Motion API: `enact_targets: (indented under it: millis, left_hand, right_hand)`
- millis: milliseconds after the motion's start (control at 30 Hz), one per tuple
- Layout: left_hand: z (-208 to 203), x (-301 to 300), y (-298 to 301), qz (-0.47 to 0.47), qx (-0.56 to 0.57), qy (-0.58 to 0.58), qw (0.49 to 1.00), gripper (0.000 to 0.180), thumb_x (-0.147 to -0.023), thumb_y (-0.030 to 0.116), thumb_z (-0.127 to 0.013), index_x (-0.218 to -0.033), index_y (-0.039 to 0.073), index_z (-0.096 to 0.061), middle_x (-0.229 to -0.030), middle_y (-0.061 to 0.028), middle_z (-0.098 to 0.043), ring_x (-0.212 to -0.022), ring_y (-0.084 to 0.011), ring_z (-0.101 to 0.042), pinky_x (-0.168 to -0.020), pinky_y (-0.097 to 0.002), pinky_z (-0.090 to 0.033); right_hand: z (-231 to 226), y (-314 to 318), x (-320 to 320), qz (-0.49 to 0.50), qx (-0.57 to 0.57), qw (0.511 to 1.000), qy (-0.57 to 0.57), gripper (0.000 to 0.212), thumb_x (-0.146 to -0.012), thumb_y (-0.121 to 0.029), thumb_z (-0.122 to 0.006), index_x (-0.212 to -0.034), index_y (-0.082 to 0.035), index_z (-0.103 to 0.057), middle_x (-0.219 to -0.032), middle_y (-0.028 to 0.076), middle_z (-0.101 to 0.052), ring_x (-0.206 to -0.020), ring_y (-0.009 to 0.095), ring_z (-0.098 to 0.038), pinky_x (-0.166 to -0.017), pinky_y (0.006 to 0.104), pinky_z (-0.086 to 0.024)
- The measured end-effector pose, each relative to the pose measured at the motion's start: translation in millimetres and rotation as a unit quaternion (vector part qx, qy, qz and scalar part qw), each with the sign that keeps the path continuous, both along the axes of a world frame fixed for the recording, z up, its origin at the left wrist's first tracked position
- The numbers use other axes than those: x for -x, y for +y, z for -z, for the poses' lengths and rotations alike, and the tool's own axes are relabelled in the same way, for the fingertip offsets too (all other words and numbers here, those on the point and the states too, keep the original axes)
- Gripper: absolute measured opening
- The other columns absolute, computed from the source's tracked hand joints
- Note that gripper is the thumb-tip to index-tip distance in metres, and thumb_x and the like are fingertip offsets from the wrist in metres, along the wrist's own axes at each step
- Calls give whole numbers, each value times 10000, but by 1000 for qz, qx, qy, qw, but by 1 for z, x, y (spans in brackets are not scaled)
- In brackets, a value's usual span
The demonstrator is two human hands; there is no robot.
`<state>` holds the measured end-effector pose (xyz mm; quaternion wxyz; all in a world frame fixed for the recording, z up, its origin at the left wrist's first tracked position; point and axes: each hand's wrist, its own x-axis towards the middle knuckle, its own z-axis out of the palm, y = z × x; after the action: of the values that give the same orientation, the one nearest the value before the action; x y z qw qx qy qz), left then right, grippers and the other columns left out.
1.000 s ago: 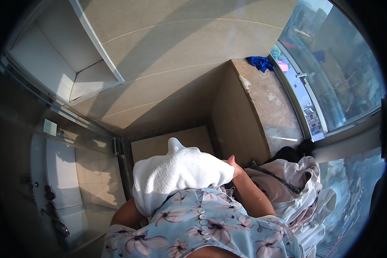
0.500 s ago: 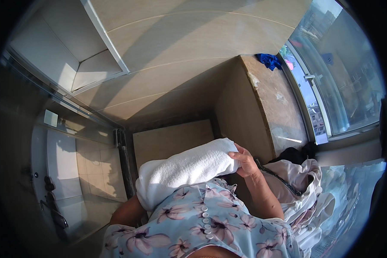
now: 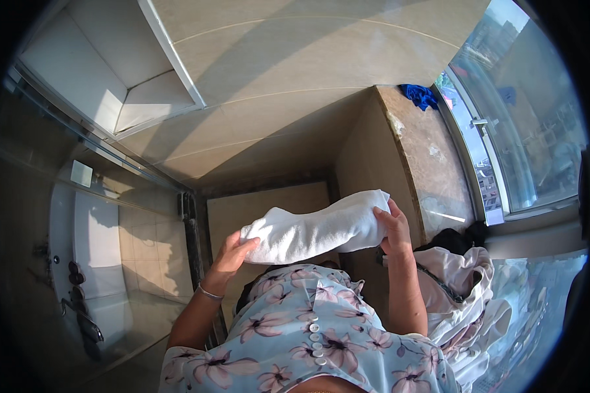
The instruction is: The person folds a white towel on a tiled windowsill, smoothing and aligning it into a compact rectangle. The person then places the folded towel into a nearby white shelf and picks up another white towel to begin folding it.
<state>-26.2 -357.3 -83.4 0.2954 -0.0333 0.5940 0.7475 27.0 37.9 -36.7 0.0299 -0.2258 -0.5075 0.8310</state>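
Observation:
A folded white towel (image 3: 314, 228) is stretched sideways between my two hands, in front of my chest, and sags a little in the middle. My left hand (image 3: 233, 253) is closed on its left end, the thumb lying on top. At the other end my right hand (image 3: 395, 228) grips the towel with the thumb on its upper face; the other fingers are mostly hidden behind it. A bracelet circles my left wrist.
Pale clothes (image 3: 462, 281) are heaped by my right arm, with a black cloth (image 3: 449, 239) behind. A stone ledge (image 3: 426, 157) with a blue cloth (image 3: 419, 96) runs under the window (image 3: 518, 131). Left stand a glass partition (image 3: 137, 262) and a white wall recess (image 3: 154, 101).
The towel has moved out from my chest and been pulled straighter. My left hand, hidden before behind the towel, now shows at its left end. My right hand has shifted slightly right and up.

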Motion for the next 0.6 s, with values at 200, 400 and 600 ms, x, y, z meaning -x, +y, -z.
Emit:
enact_targets:
  millis: [200, 400, 600]
  left_hand:
    - [-19, 37, 25, -149, -62, 80, 984, 290, -981, 113, -682, -1233, -23, -636, -1143, -66, -696, -1047, -131, -639, -939, -294, -497]
    - [-11, 81, 27, -134, 105, 179, 969, 523, -916, 158, -766, -1322, -71, -529, -1143, -144, -670, -1018, -186, -635, -911, -314, -514]
    - [-88, 109, 32, 17, 131, 281, 951, 826, -794, 42, -757, -1530, -7, -385, -1338, -164, -609, -1165, -223, -595, -994, -337, -488]
  right_hand:
    - [35, 11, -5, 20, -13, 999, 23, 788, -883, -117, -764, -1529, 26, -337, -1304, 135, -629, -1188, 239, -620, -1036, 376, -486]
    - [27, 6, 0, 61, -87, 994, -3, 1044, -833, -58, -802, -1629, -8, -129, -1199, 106, -646, -1080, 190, -634, -1007, 325, -485]
    - [-43, 9, 12, -3, -152, 978, 140, 960, -827, 43, -759, -1628, -119, -255, -1213, 38, -646, -1079, 132, -609, -1029, 288, -455]
